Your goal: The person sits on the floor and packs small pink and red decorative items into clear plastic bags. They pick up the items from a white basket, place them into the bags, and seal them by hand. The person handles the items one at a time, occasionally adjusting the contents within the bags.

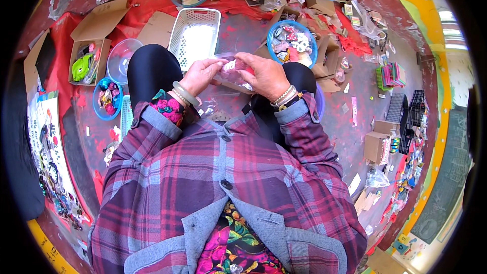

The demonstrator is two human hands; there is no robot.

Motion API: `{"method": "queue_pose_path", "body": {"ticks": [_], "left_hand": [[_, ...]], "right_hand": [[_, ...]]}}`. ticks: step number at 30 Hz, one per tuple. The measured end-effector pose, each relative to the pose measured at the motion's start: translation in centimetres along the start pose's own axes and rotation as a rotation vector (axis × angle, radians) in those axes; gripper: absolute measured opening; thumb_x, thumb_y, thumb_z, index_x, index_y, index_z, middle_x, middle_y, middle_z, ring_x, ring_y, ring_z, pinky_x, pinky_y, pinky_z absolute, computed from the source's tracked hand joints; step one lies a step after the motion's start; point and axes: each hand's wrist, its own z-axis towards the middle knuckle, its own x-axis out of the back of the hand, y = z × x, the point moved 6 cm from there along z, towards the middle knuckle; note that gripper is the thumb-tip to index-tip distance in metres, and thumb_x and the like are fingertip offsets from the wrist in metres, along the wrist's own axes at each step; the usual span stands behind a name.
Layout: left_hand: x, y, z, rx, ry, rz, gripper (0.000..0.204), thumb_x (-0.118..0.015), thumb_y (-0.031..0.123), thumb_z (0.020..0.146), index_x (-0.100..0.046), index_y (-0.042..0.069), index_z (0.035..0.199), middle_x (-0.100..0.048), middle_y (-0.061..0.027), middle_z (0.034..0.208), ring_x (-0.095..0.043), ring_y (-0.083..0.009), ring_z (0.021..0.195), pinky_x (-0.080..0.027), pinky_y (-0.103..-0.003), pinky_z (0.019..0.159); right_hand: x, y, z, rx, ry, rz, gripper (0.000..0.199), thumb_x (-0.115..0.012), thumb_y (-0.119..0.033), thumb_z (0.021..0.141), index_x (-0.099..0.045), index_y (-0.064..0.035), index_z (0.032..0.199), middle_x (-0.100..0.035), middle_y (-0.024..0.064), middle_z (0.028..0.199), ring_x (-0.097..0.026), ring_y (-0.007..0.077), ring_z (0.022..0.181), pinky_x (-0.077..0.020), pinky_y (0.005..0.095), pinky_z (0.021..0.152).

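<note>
Pink package point(229, 74), clear-sided and glossy, sits in front of you on the near side of the white basket point(196, 35), a little right of its middle. You keep it up between your knees, probably so both hands work close in view. Your left hand point(202, 75) seems to pinch its left edge between thumb and curled fingers, likely to steady it. Your right hand point(267, 77) clasps the opposite side, thumb laid across the top, perhaps to manage the slippery film; whether its hidden fingertips press underneath, you cannot tell from here.

Right of the white basket stands a blue basin point(314, 42) full of patterned soft pieces. Left of it are a clear bowl point(120, 61) and, farther left and nearer you, another blue basin point(104, 117) of shiny bundles. They ring the white basket, presumably to stay within your reach while seated.
</note>
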Motion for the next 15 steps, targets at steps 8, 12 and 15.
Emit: {"method": "queue_pose_path", "body": {"ticks": [8, 12, 15], "left_hand": [[0.1, 0.8, -0.4, 0.004, 0.082, -0.08, 0.033, -0.048, 0.025, 0.091, -0.057, 0.002, 0.113, -0.06, -0.0059, 0.099, -0.057, -0.0133, 0.088, -0.052, -0.025, 0.065], [0.1, 0.7, -0.3, -0.004, 0.067, -0.103, 0.031, -0.048, 0.023, 0.091, -0.057, 0.002, 0.112, -0.06, -0.0056, 0.097, -0.057, -0.0124, 0.086, -0.052, -0.025, 0.064], [-0.2, 0.7, -0.3, -0.006, 0.026, -0.107, 0.031, -0.047, 0.022, 0.092, -0.058, 0.003, 0.113, -0.06, -0.0052, 0.099, -0.057, -0.0119, 0.087, -0.052, -0.025, 0.064]], "right_hand": [[0.6, -0.2, -0.3, 0.046, 0.078, 0.023, 0.031, -0.057, -0.018, 0.076, -0.058, -0.0151, 0.107, -0.06, 0.0053, 0.1, -0.061, 0.0261, 0.082, -0.0503, 0.0354, 0.067], [0.2, -1.0, -0.3, 0.059, 0.006, -0.047, 0.03, -0.057, -0.017, 0.075, -0.059, -0.0135, 0.104, -0.058, 0.0047, 0.102, -0.061, 0.0257, 0.08, -0.0502, 0.0358, 0.065], [-0.8, -1.2, -0.5, 0.041, -0.109, -0.063, 0.035, -0.053, -0.013, 0.075, -0.057, -0.011, 0.11, -0.058, 0.0059, 0.107, -0.061, 0.0268, 0.084, -0.0505, 0.0339, 0.068]]}}
